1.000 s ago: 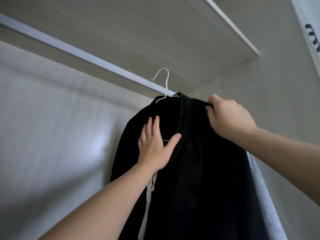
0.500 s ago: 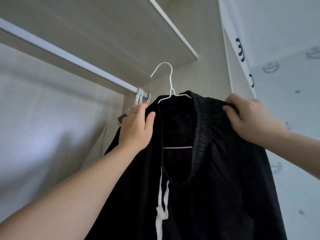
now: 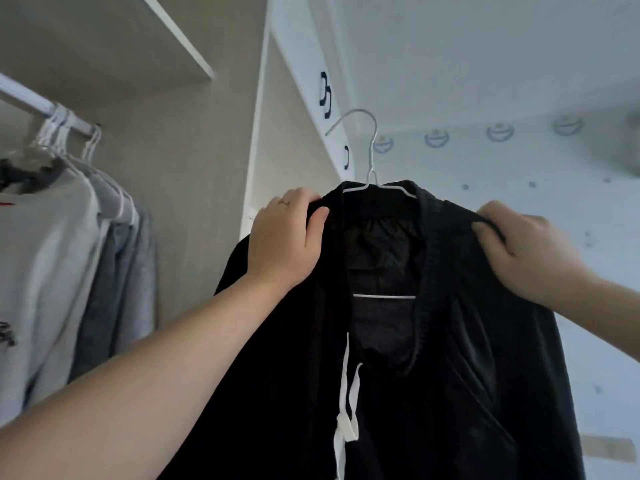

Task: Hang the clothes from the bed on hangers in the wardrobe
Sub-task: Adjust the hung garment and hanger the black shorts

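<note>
The black garment (image 3: 433, 393) hangs nearest, its long axis straight down, a white drawstring (image 3: 346, 424) dangling at the front. It is held in mid-air on a white wire hanger (image 3: 371, 174), right of the wardrobe opening and well apart from the rail (image 3: 27, 98). The left hand (image 3: 284, 237) curls over its left shoulder, thumb in front, fingers behind; the right hand (image 3: 526, 251) grips the right shoulder, fingers curled into the cloth. Holding both ends likely keeps the cloth from sliding off the wire and the hanger level. The hook stands up, its open tip facing left toward the rail, far left, where pale clothes (image 3: 45, 271) already hang
</note>
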